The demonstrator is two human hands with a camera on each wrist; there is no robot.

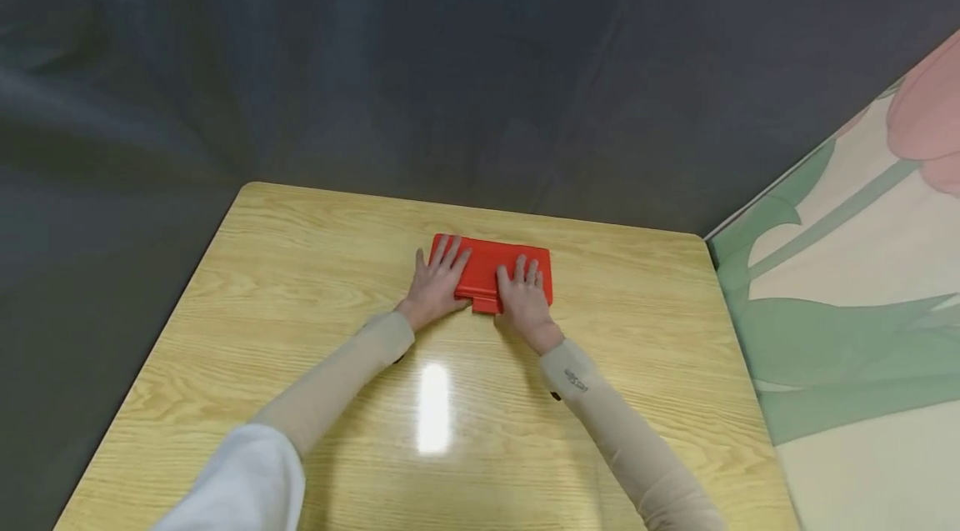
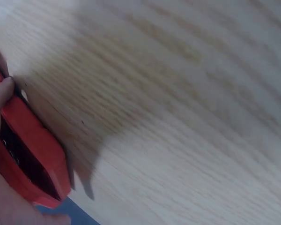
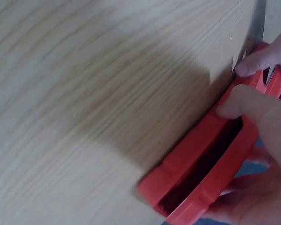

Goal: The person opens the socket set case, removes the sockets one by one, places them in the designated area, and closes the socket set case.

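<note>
Two hands press down on a flat red case (image 1: pixel 495 266) lying toward the far middle of a glossy, light wood-grain counter (image 1: pixel 300 331). The left hand (image 1: pixel 437 281) lies on the case's left end with its fingers straight and fanned, palm down; the right hand (image 1: pixel 523 298) covers the right end, fingers laid forward over the top and only slightly bent. The case is rectangular with rounded corners and a small tab jutting from its near edge between the two hands. Seen from the left wrist, the case (image 2: pixel 30 154) shows a smooth, matte red plastic shell with a dark slot along its side, a fingertip resting on its edge. From the right wrist, the case (image 3: pixel 201 164) shows two red layers with a dark gap between them, and the fingers (image 3: pixel 253 105) of the right hand curl over its upper edge. Both forearms wear snug beige sleeves (image 1: pixel 337 381). A grey fabric backdrop (image 1: pixel 450 56) hangs behind the counter, and a pale panel with green and pink shapes (image 1: pixel 847 298) stands to the right.
</note>
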